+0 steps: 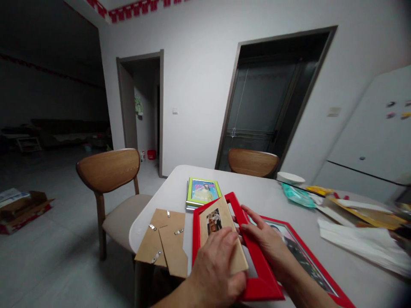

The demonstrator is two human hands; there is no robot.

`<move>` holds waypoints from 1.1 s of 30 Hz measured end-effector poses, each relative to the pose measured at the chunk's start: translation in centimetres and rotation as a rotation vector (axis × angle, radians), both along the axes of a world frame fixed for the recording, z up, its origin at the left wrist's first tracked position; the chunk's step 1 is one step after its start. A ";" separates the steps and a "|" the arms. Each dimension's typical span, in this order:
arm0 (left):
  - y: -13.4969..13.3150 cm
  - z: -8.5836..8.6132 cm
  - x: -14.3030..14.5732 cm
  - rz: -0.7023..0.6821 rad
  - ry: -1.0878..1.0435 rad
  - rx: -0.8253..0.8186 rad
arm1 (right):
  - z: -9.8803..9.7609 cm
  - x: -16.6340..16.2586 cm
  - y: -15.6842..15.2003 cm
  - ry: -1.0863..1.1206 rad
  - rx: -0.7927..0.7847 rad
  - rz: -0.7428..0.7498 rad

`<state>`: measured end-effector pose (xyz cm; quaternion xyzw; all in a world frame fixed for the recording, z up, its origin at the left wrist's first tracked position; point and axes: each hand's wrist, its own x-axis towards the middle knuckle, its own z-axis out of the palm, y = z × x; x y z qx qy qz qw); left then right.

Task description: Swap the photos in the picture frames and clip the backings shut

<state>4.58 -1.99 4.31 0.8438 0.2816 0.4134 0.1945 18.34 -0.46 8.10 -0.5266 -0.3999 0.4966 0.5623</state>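
Observation:
My left hand is closed on a cream-coloured panel that bears a small photo. The panel lies tilted across a red picture frame, partly over its opening. My right hand grips the right side of this red frame, thumb side on top and some fingertips showing through the opening. Beneath my right forearm, a second red frame with a picture in it lies on the table. To the left rests a brown backing board with several metal clips and a stand flap.
A stack of small frames, a lime-green one on top, sits further back on the white table. At the right are a white bowl, a teal plastic package and white wrapping. Wooden chairs stand around.

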 end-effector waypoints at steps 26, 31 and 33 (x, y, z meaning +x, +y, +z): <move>2.2 -5.6 -11.7 0.587 0.126 -0.244 | -8.8 3.7 2.9 -1.434 0.166 0.014; 2.1 -5.7 -11.8 0.557 0.167 -0.168 | -8.6 3.0 2.7 -1.340 0.214 -0.035; 2.0 -5.8 -11.4 0.535 0.170 -0.135 | -8.5 2.3 2.5 -1.210 0.213 -0.005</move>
